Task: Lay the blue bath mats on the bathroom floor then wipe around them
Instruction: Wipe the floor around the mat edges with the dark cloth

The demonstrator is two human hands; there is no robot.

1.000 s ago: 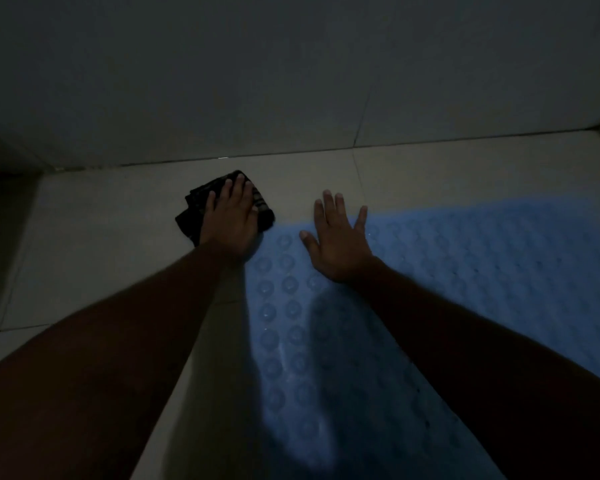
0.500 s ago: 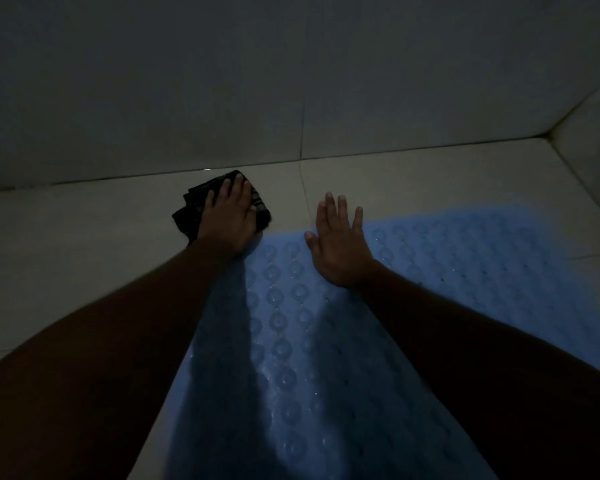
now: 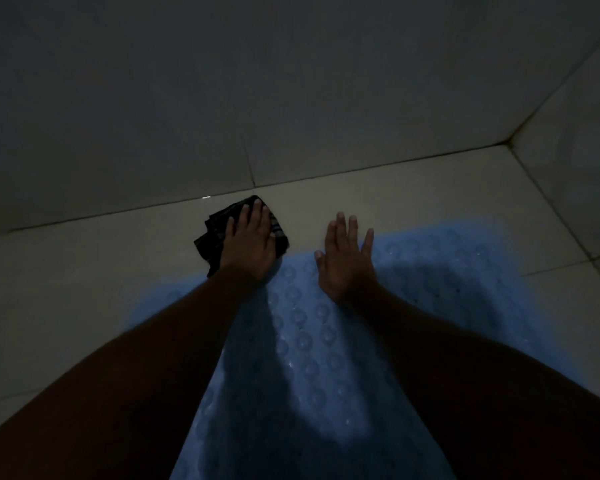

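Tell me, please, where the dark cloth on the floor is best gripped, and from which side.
Probably its bunched left edge, from above and from the left. The cloth lies flat on the floor under the left hand, whose flat fingers cover the middle; only those folds stick out free, away from the mat.

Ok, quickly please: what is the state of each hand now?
Left hand: open, fingers straight, pressing the dark cloth onto the floor.
Right hand: open, flat on the blue bath mat, holding nothing.

left hand [image 3: 250,242] flat on dark cloth [image 3: 210,237] | right hand [image 3: 345,261] flat on blue mat [image 3: 447,271]
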